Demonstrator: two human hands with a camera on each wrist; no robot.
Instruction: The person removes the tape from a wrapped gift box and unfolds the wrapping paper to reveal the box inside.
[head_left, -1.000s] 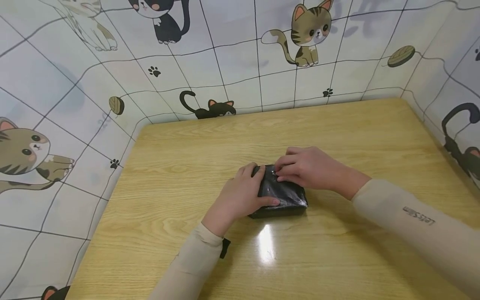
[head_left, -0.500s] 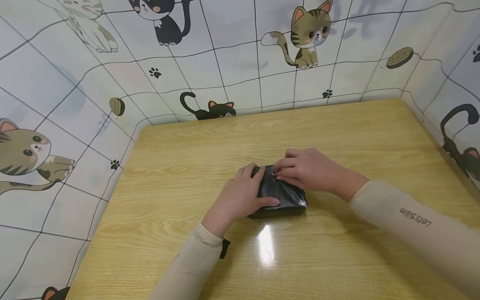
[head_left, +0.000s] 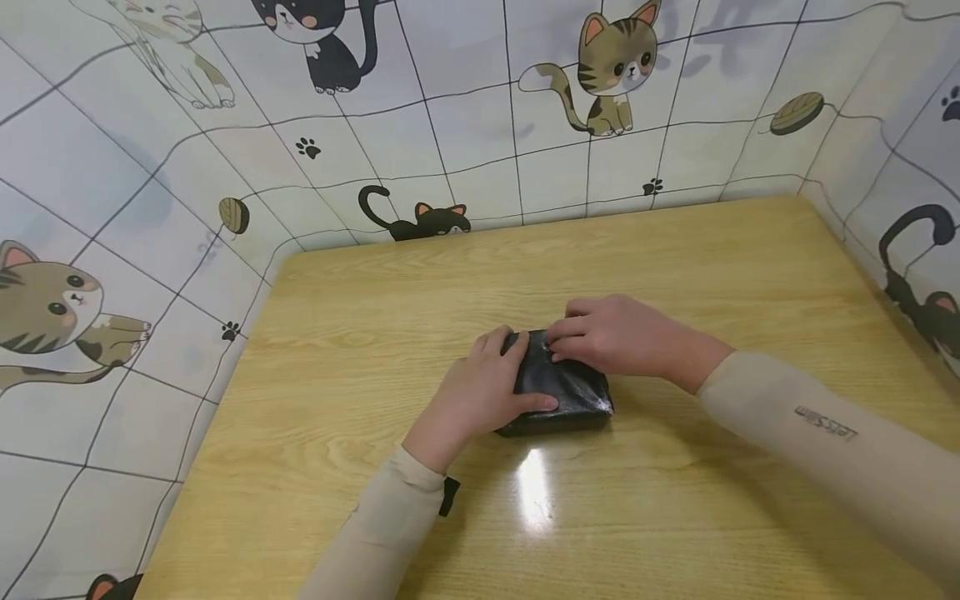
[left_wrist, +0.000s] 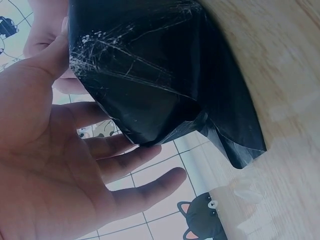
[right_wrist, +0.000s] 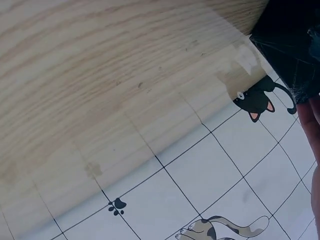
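A small box-shaped parcel wrapped in glossy black plastic [head_left: 562, 387] lies on the wooden table. My left hand [head_left: 480, 392] grips its left part, thumb across the top and fingers over the far edge. In the left wrist view the wrap [left_wrist: 145, 65] has scuffs and creases, and a folded flap [left_wrist: 240, 150] sticks out at its end. My right hand [head_left: 611, 333] has bent fingers pinching at the wrap on the far top side. Its fingertips hide the spot they work on. The right wrist view shows only a corner of the parcel [right_wrist: 287, 55] and part of that hand.
Behind the table [head_left: 360, 333] and along both sides rise white walls [head_left: 472, 125] with a printed grid and cartoon cats. Beside the left cuff shows a small black strip [head_left: 449, 497]. Light glares off the tabletop in front of the parcel.
My right hand and forearm have shifted very slightly left, fingers staying at the same spot on the wrap. The left hand and the parcel keep their places.
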